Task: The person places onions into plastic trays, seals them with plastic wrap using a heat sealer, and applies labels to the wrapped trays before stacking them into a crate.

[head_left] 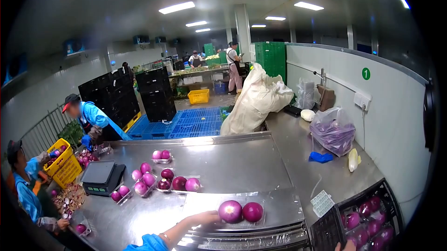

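Observation:
In the head view, my left hand (208, 218) is at the left end of a clear tray (264, 212) with two red onions (241, 212) in it. Its fingers appear closed on the tray's end, partly hidden by the nearer onion. The tray lies on the flat metal plate (284, 204) of a wrapping machine. Only part of my right hand (347, 245) shows at the bottom edge, by a black crate (389, 190) holding several packed red onions (372, 218). What its fingers do there is cut off by the frame.
More onion trays (179, 184) stand left on the steel table (223, 153), beside a scale (100, 176). Two co-workers in blue sleeves (95, 113) work at the left near a yellow crate (65, 167). A plastic bag (333, 132) and blue wrapper (320, 157) lie on the right counter.

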### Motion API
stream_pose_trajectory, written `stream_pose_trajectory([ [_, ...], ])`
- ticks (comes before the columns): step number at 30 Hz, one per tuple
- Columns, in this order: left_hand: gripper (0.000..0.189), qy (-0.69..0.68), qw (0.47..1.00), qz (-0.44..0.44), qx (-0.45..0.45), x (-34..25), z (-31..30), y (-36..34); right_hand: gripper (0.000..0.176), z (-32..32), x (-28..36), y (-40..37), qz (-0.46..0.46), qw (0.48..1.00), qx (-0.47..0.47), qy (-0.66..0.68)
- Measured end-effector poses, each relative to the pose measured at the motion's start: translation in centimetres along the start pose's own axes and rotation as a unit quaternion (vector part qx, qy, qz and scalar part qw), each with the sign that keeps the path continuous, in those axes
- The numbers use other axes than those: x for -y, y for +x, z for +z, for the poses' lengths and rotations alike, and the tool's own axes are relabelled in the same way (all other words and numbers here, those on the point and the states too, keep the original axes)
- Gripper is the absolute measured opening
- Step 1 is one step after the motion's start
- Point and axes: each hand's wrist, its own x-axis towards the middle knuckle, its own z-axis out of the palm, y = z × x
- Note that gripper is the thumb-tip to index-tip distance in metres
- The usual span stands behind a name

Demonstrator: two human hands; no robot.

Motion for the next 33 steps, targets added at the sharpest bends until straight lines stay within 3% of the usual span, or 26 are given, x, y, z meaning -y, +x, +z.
stream_pose_trajectory([
  [22, 0.047, 0.017, 0.999, 0.034, -0.012, 1.3, -0.3, 0.7, 0.042, 0.6, 0.1, -0.4, 0.038, 0.999, -0.012, -0.034],
  [33, 0.045, 0.027, 0.998, 0.055, -0.002, 1.6, -0.7, 0.9, 0.037, -0.2, 1.1, -0.7, 0.039, 0.998, -0.001, -0.039],
])
